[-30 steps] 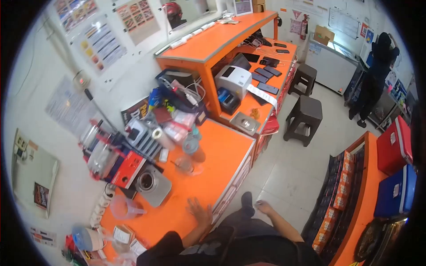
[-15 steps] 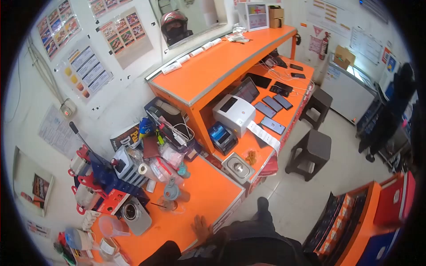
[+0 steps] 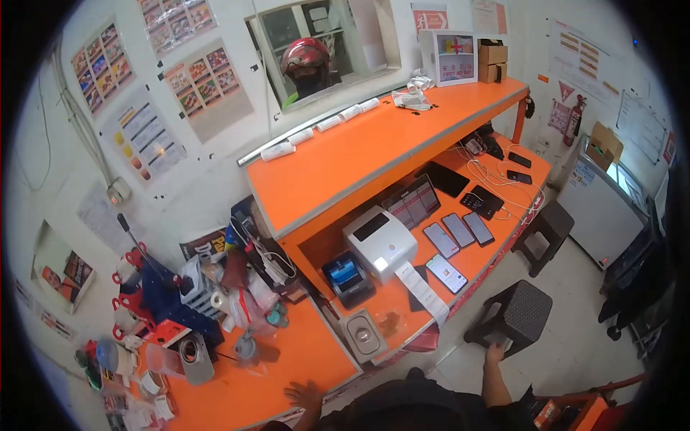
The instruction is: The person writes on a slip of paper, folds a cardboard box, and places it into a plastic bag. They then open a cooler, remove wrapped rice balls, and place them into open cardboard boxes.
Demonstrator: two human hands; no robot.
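Observation:
My left hand (image 3: 305, 395) lies flat on the orange counter (image 3: 280, 366), fingers spread, holding nothing. My right hand (image 3: 496, 352) is low at the near side of a dark plastic stool (image 3: 516, 316), its fingers closed at the edge under the seat. The stool stands upright on the floor; part of my grip is hidden against it. Nearest my left hand on the counter is a grey-lidded cup (image 3: 246, 348). A metal container (image 3: 363, 335) sits on the adjoining counter.
A second stool (image 3: 544, 237) stands behind the first. Several phones (image 3: 449, 273), a white printer (image 3: 381, 244) with a paper strip and a card terminal (image 3: 348, 279) are on the counter. A helmeted person (image 3: 307, 68) shows at the window. Orange shelving (image 3: 575, 413) is at lower right.
My right hand has come into view and reached the near stool. My left hand remains flat on the counter. The view has shifted, with the window and stools now lower in frame.

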